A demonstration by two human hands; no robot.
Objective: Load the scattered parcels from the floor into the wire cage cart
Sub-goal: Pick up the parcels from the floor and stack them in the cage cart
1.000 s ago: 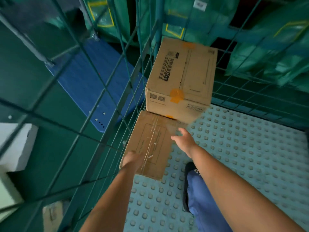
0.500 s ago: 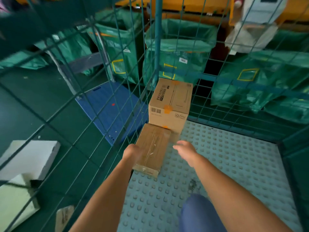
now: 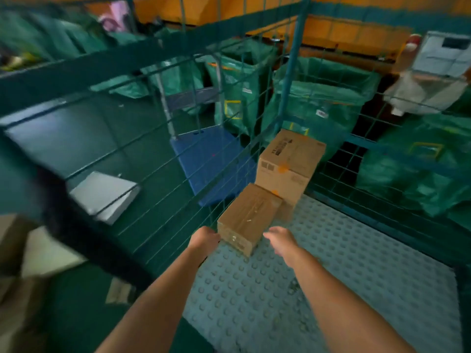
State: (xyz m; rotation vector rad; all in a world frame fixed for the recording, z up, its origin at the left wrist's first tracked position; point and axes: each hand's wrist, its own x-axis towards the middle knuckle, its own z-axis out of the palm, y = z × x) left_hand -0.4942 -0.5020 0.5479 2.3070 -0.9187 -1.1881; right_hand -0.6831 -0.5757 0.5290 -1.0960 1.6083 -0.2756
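I see both forearms reaching into the wire cage cart (image 3: 288, 80), left hand (image 3: 204, 241) touching the small taped box (image 3: 248, 216) on its studded floor, right hand (image 3: 280, 239) loose, just beside it, gripping nothing.

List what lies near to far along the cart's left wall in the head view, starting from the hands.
left hand → small taped box → larger printed box → cart's corner post → green sacks outside the mesh.

At frame centre you see a small taped cardboard box (image 3: 248, 216) lying flat on the wire cage cart's studded floor (image 3: 331, 263), touching a larger cardboard box (image 3: 289, 165) behind it.
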